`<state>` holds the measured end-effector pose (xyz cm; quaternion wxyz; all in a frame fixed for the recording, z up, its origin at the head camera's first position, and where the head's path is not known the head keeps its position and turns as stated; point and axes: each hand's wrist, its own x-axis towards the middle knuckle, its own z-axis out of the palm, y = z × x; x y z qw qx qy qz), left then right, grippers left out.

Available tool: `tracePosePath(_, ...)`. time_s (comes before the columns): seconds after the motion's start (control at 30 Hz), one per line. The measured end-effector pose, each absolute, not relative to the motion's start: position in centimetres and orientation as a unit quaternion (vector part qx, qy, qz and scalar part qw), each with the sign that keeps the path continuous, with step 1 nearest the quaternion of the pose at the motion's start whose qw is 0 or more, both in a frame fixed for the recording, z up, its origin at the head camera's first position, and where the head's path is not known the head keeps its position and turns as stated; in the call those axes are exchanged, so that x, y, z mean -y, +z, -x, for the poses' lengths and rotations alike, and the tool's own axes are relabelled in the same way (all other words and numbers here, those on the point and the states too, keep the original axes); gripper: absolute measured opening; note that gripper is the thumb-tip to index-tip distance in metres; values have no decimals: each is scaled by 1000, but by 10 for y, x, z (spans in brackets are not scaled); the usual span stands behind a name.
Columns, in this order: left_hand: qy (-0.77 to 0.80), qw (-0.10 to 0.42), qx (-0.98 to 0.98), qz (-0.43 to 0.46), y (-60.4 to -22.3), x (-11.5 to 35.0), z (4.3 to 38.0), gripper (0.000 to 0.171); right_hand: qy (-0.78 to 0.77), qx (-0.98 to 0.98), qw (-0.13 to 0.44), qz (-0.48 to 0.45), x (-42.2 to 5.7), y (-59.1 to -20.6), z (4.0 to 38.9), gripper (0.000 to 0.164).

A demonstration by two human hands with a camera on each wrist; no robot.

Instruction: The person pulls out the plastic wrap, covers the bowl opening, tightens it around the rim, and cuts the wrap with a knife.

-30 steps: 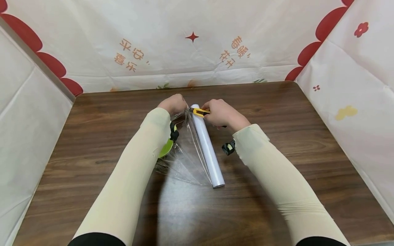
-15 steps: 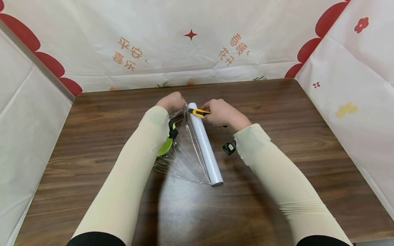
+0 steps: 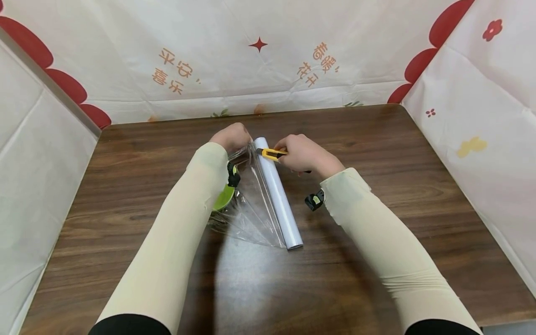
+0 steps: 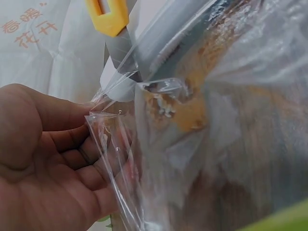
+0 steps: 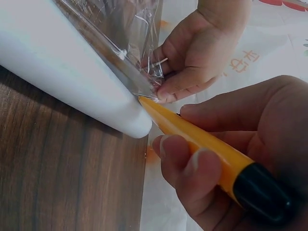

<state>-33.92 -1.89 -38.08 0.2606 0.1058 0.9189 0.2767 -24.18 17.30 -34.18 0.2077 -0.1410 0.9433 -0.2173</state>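
A brown wooden table (image 3: 377, 242) spreads beneath a white printed cloth (image 3: 259, 74). On it lies a white roll (image 3: 278, 200), pointing away from the person, with clear film (image 3: 255, 204) drawn out on its left. A green bowl (image 3: 224, 197) (partly hidden by the left sleeve (image 3: 184, 218)) sits beside the film. The left hand (image 3: 232, 136) pinches the film near the roll's far end; the right hand (image 3: 303, 153) grips a yellow knife (image 3: 271, 154) above that end, its blade near the film, contact unclear.
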Motion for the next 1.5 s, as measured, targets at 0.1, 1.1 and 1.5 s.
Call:
tracePosePath(0.1,275,259,-920,-103,-380,20,339,25,-220,-943,208,140,-174,-342,241,40)
tracePosePath(1.1,292,251,-918,-98,-381,27,335,26,-235,-936,224,136,-186,-346,227,39)
tracePosePath(1.5,285,246,-920,-105,-380,28,335,32,-225,-936,227,151,-190,-347,219,40)
